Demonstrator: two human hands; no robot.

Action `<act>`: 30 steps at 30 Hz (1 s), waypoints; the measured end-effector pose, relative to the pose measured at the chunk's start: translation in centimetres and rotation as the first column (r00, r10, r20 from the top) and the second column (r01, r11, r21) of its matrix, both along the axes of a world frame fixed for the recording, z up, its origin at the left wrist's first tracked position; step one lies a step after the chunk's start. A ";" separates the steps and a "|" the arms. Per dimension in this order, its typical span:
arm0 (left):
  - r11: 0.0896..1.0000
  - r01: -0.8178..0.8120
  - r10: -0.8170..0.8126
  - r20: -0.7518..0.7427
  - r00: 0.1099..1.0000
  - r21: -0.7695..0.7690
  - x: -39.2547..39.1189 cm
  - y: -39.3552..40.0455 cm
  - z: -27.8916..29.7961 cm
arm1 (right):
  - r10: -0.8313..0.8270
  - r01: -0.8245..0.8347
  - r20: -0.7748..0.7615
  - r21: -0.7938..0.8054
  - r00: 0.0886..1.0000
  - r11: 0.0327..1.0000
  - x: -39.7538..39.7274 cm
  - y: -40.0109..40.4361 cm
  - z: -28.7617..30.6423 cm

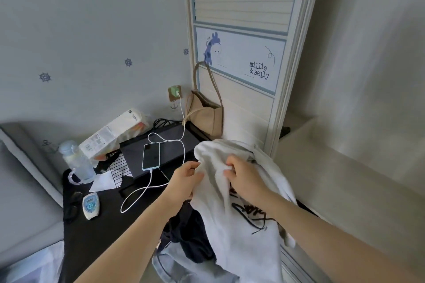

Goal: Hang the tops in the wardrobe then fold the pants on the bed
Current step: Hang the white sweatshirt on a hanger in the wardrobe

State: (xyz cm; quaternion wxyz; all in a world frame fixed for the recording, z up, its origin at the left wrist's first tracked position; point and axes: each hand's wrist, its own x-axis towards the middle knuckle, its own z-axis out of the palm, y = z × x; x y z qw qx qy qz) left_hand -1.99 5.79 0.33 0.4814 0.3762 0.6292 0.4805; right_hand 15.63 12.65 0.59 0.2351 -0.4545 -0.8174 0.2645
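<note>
The white top [220,202] hangs with its long axis running from the hands down toward the lower edge of the view, where its hem is cut off. The left hand [186,178] and the right hand [243,177] each have a closed grip on bunched fabric near its upper end, in front of the wardrobe door [241,41]. Black writing on the top is creased and cannot be read. Dark clothes [186,239] and jeans [174,262] lie partly hidden below it. The door panel reads "millie & sally"; the wall [92,41] says "Voyager". A phone [150,156] lies on the black surface [108,225].
</note>
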 end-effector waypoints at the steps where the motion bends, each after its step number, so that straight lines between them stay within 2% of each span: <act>1: 0.999 0.002 -0.002 0.016 1.000 0.041 0.6 0.3 1.2 | -0.056 0.054 -0.101 -0.019 0.993 0.998 0.5 0.5 0.7; 3: 0.991 0.016 -0.023 0.049 0.999 0.132 2.2 1.4 4.0 | -0.163 0.157 -0.276 -0.044 0.947 0.987 2.2 1.5 3.0; 6: 0.959 0.083 -0.111 0.089 0.990 0.272 5.1 3.0 8.5 | -0.270 0.286 -0.434 -0.030 0.859 0.958 5.3 2.8 7.4; 8: 0.923 0.145 -0.185 0.082 0.979 0.356 7.4 3.8 11.6 | -0.297 0.314 -0.537 -0.063 0.789 0.947 7.8 3.0 10.0; 16: 0.764 0.317 -0.339 -0.068 0.938 0.562 20.4 5.3 23.3 | -0.278 0.496 -0.725 0.100 0.630 0.863 19.9 0.7 19.1; 20: 0.704 0.330 -0.419 -0.007 0.908 0.629 26.9 4.9 27.7 | -0.304 0.569 -0.726 0.145 0.617 0.809 26.3 -0.3 21.9; 23: 0.691 0.326 -0.407 -0.026 0.913 0.645 31.7 4.6 29.7 | -0.363 0.577 -0.654 0.139 0.664 0.805 31.0 -1.7 22.9; 25: 0.673 0.329 -0.359 -0.096 0.928 0.663 35.0 4.5 30.4 | -0.424 0.579 -0.555 0.133 0.716 0.804 33.7 -2.8 23.3; 27: 0.661 0.317 -0.302 -0.145 0.942 0.680 37.8 4.6 30.9 | -0.506 0.653 -0.488 0.193 0.711 0.732 35.9 -3.9 23.7; 30: 0.698 0.248 -0.255 -0.090 0.963 0.672 40.7 4.8 31.0 | -0.484 0.725 -0.555 0.385 0.676 0.571 37.1 -6.4 23.9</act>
